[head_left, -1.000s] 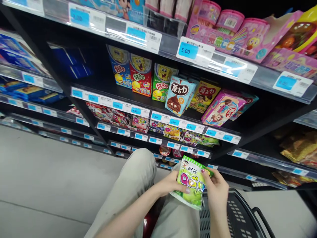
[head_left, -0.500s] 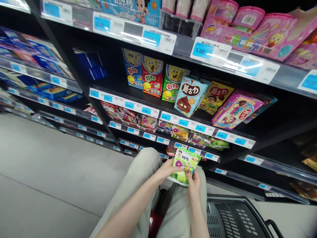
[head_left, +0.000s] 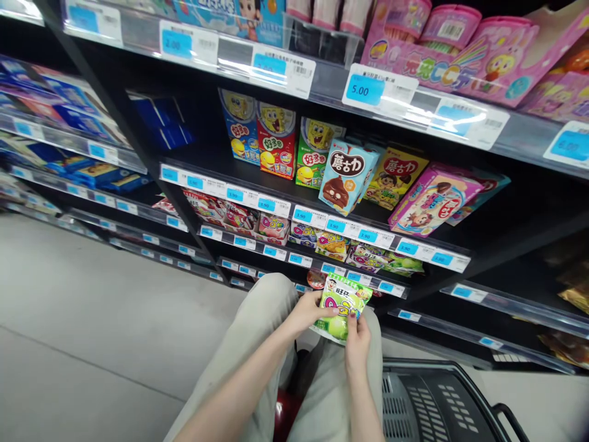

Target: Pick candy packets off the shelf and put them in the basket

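A green candy bag (head_left: 343, 304) with a striped top edge is held over my knees, its printed front facing up. My left hand (head_left: 309, 312) grips its left side, thumb across the front. At the lower right side, my right hand (head_left: 358, 336) pinches the bag with its thumb on top; the fingers beneath are hidden. Just beyond the bag, small candy bags (head_left: 365, 255) sit on a low shelf, with a similar green bag (head_left: 402, 264) at the right end of that row.
A dark shopping basket (head_left: 427, 399) stands on the floor right of my legs. Snack boxes (head_left: 347, 178) fill part of the shelf above the candy bags. A priced shelf edge (head_left: 294, 73) juts out higher up. Grey floor (head_left: 115, 294) extends to the left.
Both hands keep their hold on the candy bag, which stays nearly in place. The view has shifted slightly, so the shelves appear a little further left and up.
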Motion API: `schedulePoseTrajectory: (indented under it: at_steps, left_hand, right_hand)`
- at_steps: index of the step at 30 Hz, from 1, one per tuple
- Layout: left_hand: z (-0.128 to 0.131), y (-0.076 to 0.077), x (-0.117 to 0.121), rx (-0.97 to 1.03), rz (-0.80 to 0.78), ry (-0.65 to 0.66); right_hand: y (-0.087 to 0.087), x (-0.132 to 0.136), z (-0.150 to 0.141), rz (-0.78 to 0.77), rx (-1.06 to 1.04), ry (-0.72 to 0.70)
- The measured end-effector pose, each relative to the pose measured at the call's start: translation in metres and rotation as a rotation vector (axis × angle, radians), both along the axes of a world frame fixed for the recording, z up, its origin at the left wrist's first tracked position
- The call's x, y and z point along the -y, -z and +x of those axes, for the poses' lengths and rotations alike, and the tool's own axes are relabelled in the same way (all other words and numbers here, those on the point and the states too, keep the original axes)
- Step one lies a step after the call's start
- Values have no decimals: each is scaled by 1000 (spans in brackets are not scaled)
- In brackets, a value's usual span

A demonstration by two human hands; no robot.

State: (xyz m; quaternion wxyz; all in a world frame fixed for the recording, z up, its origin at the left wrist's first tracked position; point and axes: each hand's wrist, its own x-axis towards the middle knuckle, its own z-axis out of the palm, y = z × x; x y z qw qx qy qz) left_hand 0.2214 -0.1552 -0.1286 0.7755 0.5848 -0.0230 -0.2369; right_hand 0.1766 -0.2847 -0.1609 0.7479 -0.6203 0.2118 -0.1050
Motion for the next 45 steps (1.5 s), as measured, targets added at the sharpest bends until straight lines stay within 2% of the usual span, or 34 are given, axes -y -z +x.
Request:
schedulePoseTrajectory:
  at_steps: [4,8,11,14,17,21,23,26,31,39,45]
  left_hand:
    - [4,-3,-5,-4,-27,60]
    - [11,-20,-25,66,43,73]
    - [16,-33,-43,92,131,136]
    - [18,-39,-56,87,165,197]
    - [18,-36,-58,159,229,253]
    - [16,-26,-51,350,514,255]
    - [15,-22,-48,402,597,223]
    - [15,-19,-43,413,610,143]
    - [16,-21,-40,398,579,17]
    - [18,-24,-39,329,463,-99]
    - [20,-34,-47,289,396,-204]
  right_hand:
    - [4,4,-1,73,11,-30]
    - [8,10,-3,66,-1,-260]
    - [4,12,-4,33,-30,-447]
    - [-1,11,-5,3,-58,-556]
    - [-4,7,-6,-120,-84,-657]
    - [-6,1,-7,-373,-106,-729]
    - [-7,0,-6,-412,-98,-735]
    - [-7,1,-6,-366,-67,-716]
    - [-8,2,-3,-194,-70,-613]
    - [2,10,2,-201,-65,-405]
    - [14,11,-2,-1,-3,-262]
